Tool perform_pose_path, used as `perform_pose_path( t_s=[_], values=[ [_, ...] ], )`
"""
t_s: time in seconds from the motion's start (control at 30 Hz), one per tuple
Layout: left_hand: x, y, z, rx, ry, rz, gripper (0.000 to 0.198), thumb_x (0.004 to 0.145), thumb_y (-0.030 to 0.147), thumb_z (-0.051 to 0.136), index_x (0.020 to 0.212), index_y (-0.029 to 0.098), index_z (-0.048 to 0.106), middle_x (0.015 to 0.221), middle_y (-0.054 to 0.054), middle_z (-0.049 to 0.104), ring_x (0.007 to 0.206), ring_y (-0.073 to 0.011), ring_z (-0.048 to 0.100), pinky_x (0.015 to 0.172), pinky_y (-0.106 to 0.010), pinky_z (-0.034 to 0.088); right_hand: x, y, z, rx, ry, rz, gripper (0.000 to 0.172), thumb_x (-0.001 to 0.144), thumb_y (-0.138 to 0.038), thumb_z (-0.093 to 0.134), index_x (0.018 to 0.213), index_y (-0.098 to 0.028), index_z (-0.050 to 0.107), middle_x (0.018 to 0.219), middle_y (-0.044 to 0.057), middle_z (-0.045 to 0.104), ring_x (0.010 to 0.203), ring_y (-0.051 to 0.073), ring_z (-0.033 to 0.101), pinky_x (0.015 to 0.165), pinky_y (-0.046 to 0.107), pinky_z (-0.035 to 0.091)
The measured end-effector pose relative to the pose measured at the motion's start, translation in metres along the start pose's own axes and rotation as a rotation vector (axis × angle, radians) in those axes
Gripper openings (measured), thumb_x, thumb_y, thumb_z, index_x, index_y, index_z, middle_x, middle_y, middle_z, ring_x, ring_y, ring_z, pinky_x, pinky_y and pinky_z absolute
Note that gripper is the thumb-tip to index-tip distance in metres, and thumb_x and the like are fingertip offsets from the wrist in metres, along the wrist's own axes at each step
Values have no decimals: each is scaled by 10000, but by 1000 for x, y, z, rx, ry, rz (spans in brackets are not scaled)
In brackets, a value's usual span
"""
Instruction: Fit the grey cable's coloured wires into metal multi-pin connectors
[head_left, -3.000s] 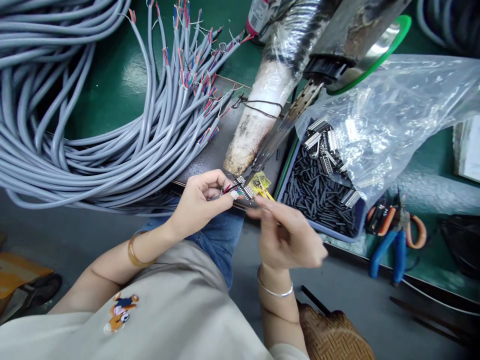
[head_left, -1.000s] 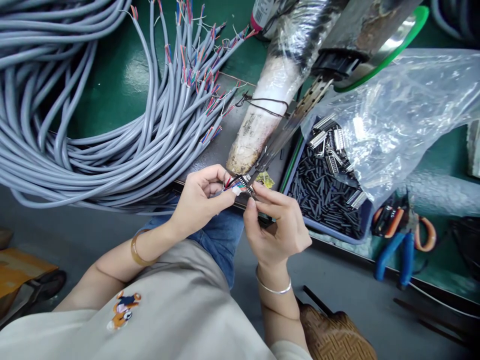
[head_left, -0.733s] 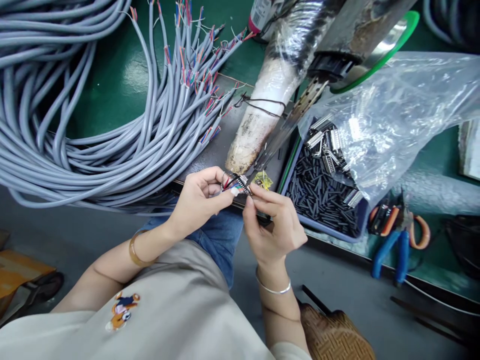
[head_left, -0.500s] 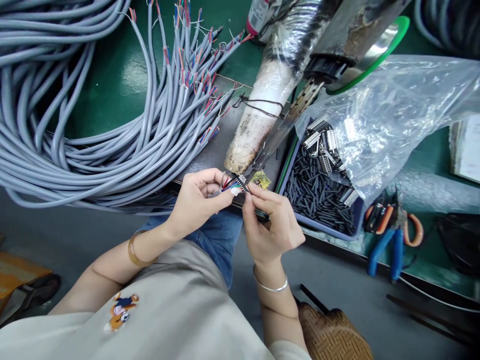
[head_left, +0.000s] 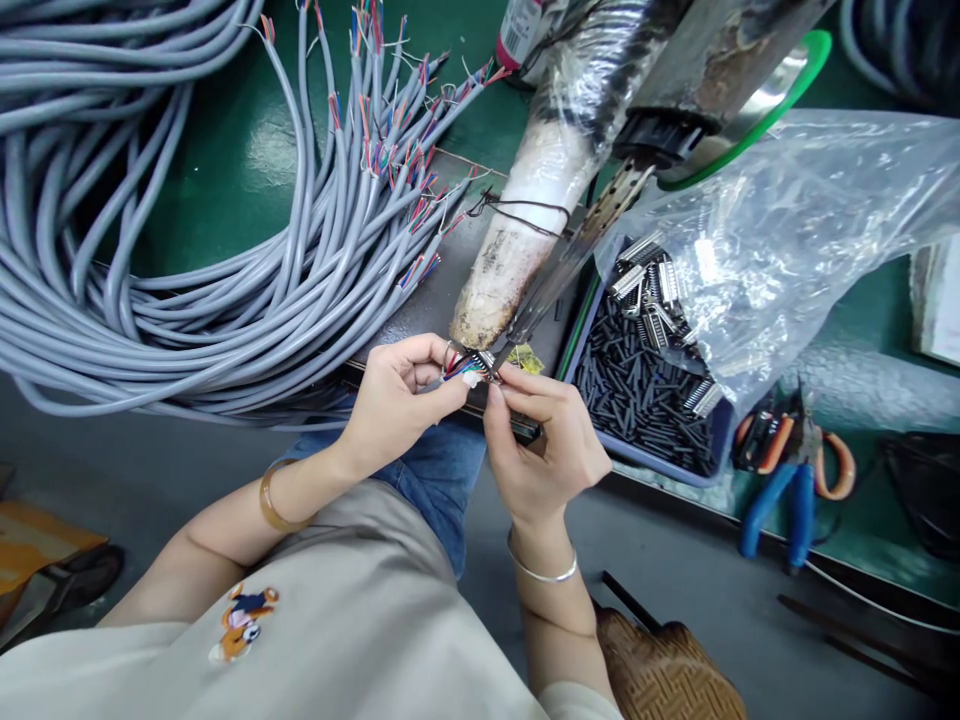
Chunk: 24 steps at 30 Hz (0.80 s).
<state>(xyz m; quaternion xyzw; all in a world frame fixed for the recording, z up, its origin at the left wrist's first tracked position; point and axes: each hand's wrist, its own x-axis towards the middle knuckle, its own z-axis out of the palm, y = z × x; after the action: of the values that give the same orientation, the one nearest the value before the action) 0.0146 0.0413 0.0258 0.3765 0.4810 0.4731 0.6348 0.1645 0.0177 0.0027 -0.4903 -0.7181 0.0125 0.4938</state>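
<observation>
Take the small metal connector as the centre of your clock; it sits in front of you, between your 2 hands, near the front edge of the green counter. Your left grip reaches in from about 8 o'clock, thumb and forefinger closed on the coloured wires at the connector's near side. Your right grip comes in from about 5 o'clock, its thumb and forefinger tips almost together at the connector's right end; you cannot tell whether they pinch it or a wire. At 1 to 2 o'clock the soldering iron slants down to the connector, though contact is too small to make out. A plastic-wrapped white tube ends just beside it, towards 12 o'clock. Grey cables lie at 9 to 10 o'clock, their bare ends fanned out at 11. At 3 o'clock, the blue bin holds black sleeves and more metal connectors. The blue-handled pliers rest between 3 and 4 o'clock.
</observation>
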Motion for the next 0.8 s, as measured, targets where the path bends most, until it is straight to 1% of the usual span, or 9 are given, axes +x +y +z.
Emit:
perform_pose_path(
  t_s=[0.17, 0.23, 0.3, 0.43, 0.53, 0.67, 0.73, 0.8],
  values=[
    [0, 2, 1, -18, -5, 46, 188, 726, 172, 785, 705, 147, 600, 547, 64, 530, 424, -24, 423, 407, -155, 340, 4, -2, -1, 2, 6, 3, 211, 844, -65, 762, 912, -223, 640, 1002, 27, 809, 863, 152, 774, 766, 273, 633],
    [0, 4, 2, -32, -12, 72, 200, 715, 157, 804, 702, 147, 605, 555, 70, 540, 436, -21, 438, 422, -149, 366, 4, -3, -1, -5, 2, 2, 205, 850, -70, 763, 919, -224, 647, 1007, 31, 808, 871, 155, 775, 774, 281, 639],
    [0, 6, 2, -38, -17, 75, 235, 705, 180, 839, 697, 148, 606, 554, 75, 544, 440, -19, 446, 431, -146, 382, 4, -4, -2, -12, -1, 5, 205, 850, -76, 766, 934, -228, 657, 1020, 36, 806, 881, 165, 777, 779, 296, 646],
    [1, 8, 2, -67, -28, 40, 333, 671, 271, 908, 687, 148, 599, 553, 74, 554, 436, -18, 449, 423, -145, 381, 1, -3, -2, -33, 16, -17, 194, 847, -97, 769, 908, -230, 641, 1044, 48, 806, 876, 169, 783, 750, 285, 654],
    [2, 6, 1, -91, -49, 19, 348, 657, 275, 922, 684, 147, 599, 548, 74, 551, 429, -18, 442, 411, -144, 367, -2, -1, -2, -56, 8, -57, 204, 837, -91, 768, 896, -224, 625, 1054, 61, 810, 865, 162, 788, 746, 258, 651],
    [2, 3, 0, -68, -50, -41, 352, 642, 277, 924, 671, 144, 600, 552, 73, 539, 429, -16, 416, 405, -146, 354, -7, 1, -4, -82, -38, -70, 207, 845, -95, 762, 897, -236, 621, 1057, 52, 815, 867, 166, 798, 754, 255, 654],
    [1, 1, -1, -64, -53, -55, 339, 635, 267, 921, 676, 137, 610, 597, 56, 565, 452, -16, 419, 421, -148, 364, -9, 2, -5, -63, -28, -60, 206, 849, -96, 759, 912, -238, 624, 1023, 41, 819, 862, 170, 801, 758, 264, 656],
    [-2, 0, -2, -52, -77, -73, 313, 628, 237, 910, 683, 128, 622, 653, 32, 591, 493, -21, 433, 450, -149, 376, -10, 2, -9, -19, -8, -5, 195, 864, -102, 743, 949, -235, 629, 987, 30, 821, 859, 175, 802, 725, 269, 654]
  ],
)
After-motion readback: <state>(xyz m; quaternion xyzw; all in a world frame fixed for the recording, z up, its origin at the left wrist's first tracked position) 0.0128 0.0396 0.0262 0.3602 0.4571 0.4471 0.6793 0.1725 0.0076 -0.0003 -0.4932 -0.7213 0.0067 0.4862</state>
